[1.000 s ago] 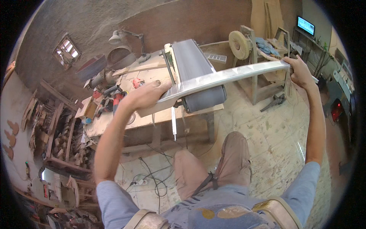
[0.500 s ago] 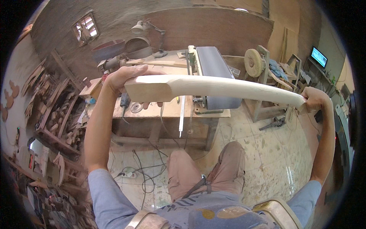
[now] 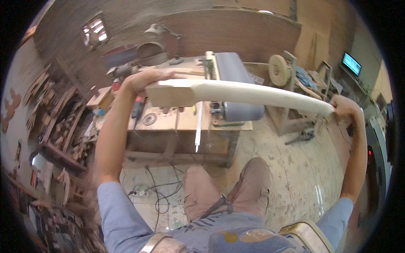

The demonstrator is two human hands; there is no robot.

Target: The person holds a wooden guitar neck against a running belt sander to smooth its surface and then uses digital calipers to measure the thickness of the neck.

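Observation:
A long, pale, shaped piece of wood [image 3: 253, 93] spans the view at chest height, one end a square block and the rest a rounded shaft. My left hand [image 3: 147, 79] holds the block end, its palm over the top edge and its fingers partly hidden behind. My right hand [image 3: 346, 107] is closed around the narrower far-right end. Behind the wood's middle stands a belt sander [image 3: 234, 69] with a wide grey belt, partly covered by the wood. I cannot tell whether the two touch.
The workbench [image 3: 190, 122] bears a grinder [image 3: 137, 107], a disc [image 3: 149, 119] and a white strip [image 3: 198, 130] jutting over its front edge. A buffing wheel [image 3: 279, 71] stands at right. Cables [image 3: 158, 189] lie on the tiled floor. Wood scraps crowd the left shelves.
My left hand and the block end have shifted slightly right and up. The right hand has moved slightly left, and the whole view has tilted a little.

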